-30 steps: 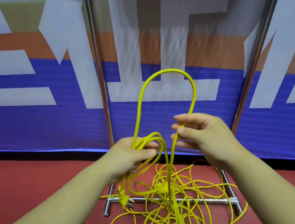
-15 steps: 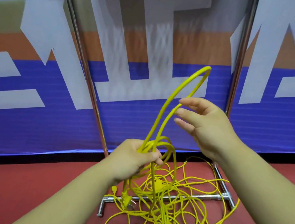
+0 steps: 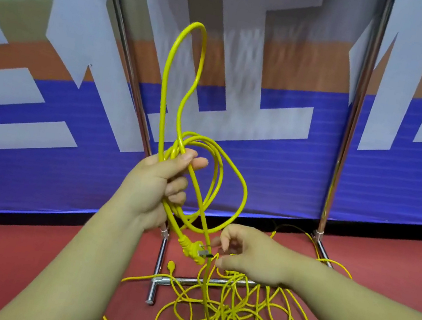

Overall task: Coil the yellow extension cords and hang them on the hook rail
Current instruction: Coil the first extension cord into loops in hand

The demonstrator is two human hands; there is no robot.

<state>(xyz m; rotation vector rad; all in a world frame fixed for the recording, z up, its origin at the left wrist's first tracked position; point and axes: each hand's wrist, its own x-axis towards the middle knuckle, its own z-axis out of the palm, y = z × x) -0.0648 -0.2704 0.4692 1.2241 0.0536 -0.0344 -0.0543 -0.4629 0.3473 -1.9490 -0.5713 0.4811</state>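
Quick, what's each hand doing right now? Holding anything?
Left hand: closed, gripping the coiled yellow cord.
Right hand: fingers curled right beside the cord; cannot tell if they pinch it.

1. The light is bright and even, with no hard shadows; the red floor [image 3: 16, 266] carries only faint, soft shade under the yellow cord [image 3: 166, 73] where it lies loose.
2. The right pole [image 3: 350, 128] wears a long white streak of glare; the left pole [image 3: 126, 60] glints the same way.
3. The banner [image 3: 395, 192] is smeared into vertical streaks at its centre, its letter edges soft there; towards the sides it reads sharper.
4. The wide lens bends things; the left pole leans and the banner's lower edge bows.
5. My left hand [image 3: 154, 186] is crisp; my right hand [image 3: 249, 254] blurs at the fingertips; both forearms take a yellow-green cast.
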